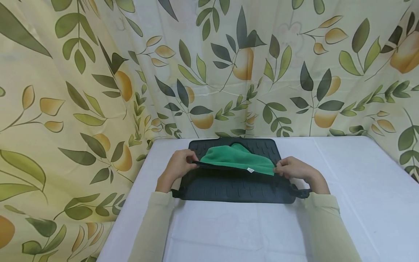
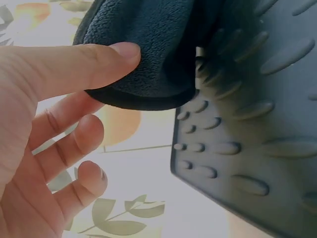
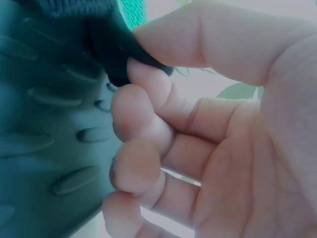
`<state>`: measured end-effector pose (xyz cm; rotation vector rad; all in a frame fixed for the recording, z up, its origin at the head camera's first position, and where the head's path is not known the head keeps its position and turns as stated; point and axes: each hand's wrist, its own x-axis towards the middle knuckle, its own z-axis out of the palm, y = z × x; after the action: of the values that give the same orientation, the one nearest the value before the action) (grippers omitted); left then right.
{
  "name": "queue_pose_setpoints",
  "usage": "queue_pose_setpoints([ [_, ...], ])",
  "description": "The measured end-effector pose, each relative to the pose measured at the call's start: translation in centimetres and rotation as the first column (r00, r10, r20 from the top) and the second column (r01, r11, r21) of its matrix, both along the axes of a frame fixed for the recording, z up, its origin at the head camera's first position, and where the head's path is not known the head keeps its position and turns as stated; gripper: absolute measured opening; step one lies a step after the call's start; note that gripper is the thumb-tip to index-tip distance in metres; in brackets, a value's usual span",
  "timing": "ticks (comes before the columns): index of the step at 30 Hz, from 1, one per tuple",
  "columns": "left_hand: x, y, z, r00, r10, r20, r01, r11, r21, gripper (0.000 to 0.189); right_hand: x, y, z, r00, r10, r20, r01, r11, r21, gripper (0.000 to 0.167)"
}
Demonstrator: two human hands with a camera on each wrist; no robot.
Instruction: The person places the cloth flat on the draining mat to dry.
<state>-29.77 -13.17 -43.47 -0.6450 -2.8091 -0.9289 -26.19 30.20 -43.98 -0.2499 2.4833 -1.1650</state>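
A microfibre cloth (image 1: 234, 156), green on one face and dark on the other with a black edging, is stretched between the two hands above a dark ridged tray (image 1: 239, 191). My left hand (image 1: 178, 167) pinches one corner between thumb and forefinger; the left wrist view shows the dark face of the cloth (image 2: 153, 59) under the thumb, the other fingers loosely bent. At the opposite corner, my right hand (image 1: 299, 169) pinches the black edge (image 3: 116, 49) with thumb and fingertips. A small white tag (image 1: 250, 170) hangs on the near edge. The cloth's far part sags in a fold.
The tray lies on a white-covered table (image 1: 222, 233), its raised oval ridges (image 2: 290, 55) showing close up. Behind and to the left hangs a curtain (image 1: 216, 72) printed with leaves and orange fruit. Black wrist straps (image 1: 299, 192) sit by the sleeves.
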Motion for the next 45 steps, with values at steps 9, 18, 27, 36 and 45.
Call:
queue_pose_setpoints([
  [9, -0.1, -0.8, -0.4, 0.986, -0.077, 0.146, 0.073, 0.997, 0.033, 0.017, 0.0, -0.2, -0.2, 0.997, 0.069, 0.022, -0.069, 0.998, -0.004, 0.026],
  [18, 0.0, -1.1, -0.6, 0.905, -0.19, 0.38, 0.207, 0.978, -0.004, 0.015, -0.1, -0.4, -0.8, 0.994, 0.098, 0.045, -0.1, 0.994, 0.047, 0.027],
  [27, 0.0, -0.8, -1.4, 0.863, -0.18, 0.473, 0.23, 0.972, -0.05, 0.008, -0.2, -0.6, -0.8, 0.998, 0.058, 0.03, -0.061, 0.993, 0.098, 0.033],
  [36, -0.3, 1.0, -3.1, 0.964, 0.096, 0.25, -0.042, 0.976, -0.213, 0.019, -0.7, -1.3, -1.5, 0.996, -0.074, -0.059, 0.079, 0.991, 0.104, 0.033],
  [45, 0.2, 2.3, -3.1, 0.948, 0.199, 0.247, -0.139, 0.96, -0.241, 0.027, -1.0, -1.5, -1.6, 0.991, -0.12, -0.057, 0.126, 0.986, 0.113, 0.03],
])
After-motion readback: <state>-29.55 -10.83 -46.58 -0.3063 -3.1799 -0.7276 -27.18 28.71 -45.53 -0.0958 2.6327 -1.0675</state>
